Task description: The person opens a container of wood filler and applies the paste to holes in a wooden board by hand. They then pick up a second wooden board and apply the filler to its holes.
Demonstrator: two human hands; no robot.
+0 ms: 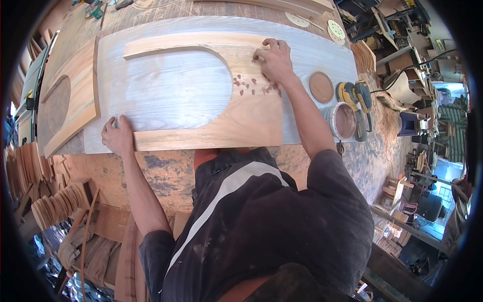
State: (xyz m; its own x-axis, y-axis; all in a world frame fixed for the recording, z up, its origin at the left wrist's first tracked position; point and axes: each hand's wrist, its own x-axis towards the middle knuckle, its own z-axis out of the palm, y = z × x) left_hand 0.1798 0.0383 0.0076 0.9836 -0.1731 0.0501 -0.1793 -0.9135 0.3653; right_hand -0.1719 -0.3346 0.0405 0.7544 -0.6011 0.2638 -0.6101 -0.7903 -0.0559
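Upon the grey wood-grained board (151,95), touching the flat, pale U-shaped wooden panel (256,121) with right grip (274,58) and left grip (117,136), both half-curled; cannot tell how firmly. Could scatter the small brown flakes (253,81) by brushing, then scratch the board by dragging over them.

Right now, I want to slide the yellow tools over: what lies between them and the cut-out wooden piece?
The right forearm reaches across, and a round brown disc lies on the grey board; the head view shows both.

single head-worn view, looking forward and steeply down from above the torso, workbench (322,55) close ahead
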